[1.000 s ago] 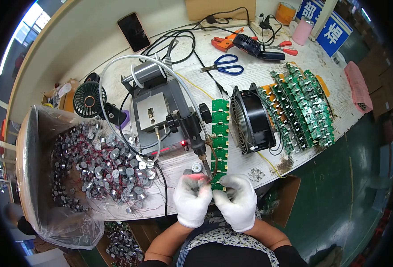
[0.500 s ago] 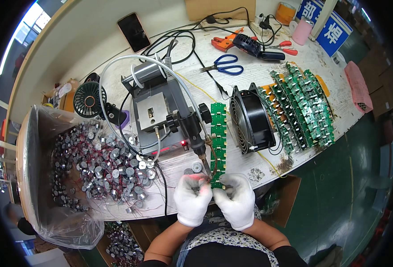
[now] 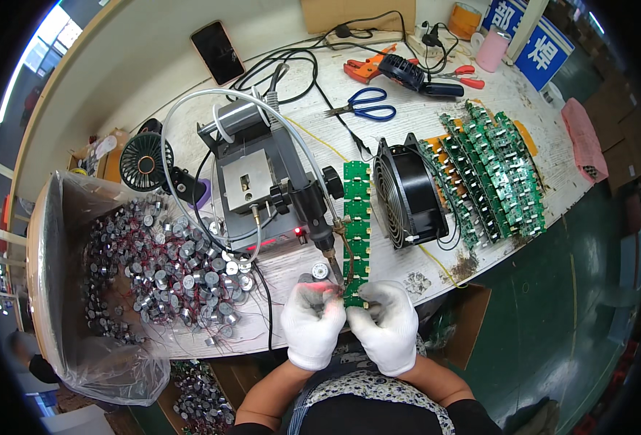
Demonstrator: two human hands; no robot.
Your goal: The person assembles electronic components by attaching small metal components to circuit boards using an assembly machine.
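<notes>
A long green circuit board strip (image 3: 356, 210) lies lengthwise in front of me. My right hand (image 3: 387, 330), in a white glove, has its fingers closed at the right edge of the strip's near end. My left hand (image 3: 311, 326), also gloved, pinches beside the left edge of that end; whatever is between its fingertips is hidden. A soldering iron (image 3: 323, 243), clamped on a stand, points down, with its tip just above the fingertips of my left hand. Reddish light falls on that glove. Close behind the left hand sit small round metal motors (image 3: 320, 270).
Left stands a plastic-lined box (image 3: 63, 290) beside piled motors with red wires (image 3: 182, 279). The soldering machine (image 3: 251, 196) stands behind my left hand. Right of the strip are a black fan (image 3: 411, 192) and stacked circuit boards (image 3: 491, 174). Scissors (image 3: 371, 105) and cables lie farther back.
The circuit board strip has slid slightly away from me, beneath the iron. Both hands stay almost in place, with the left shifting a little leftward.
</notes>
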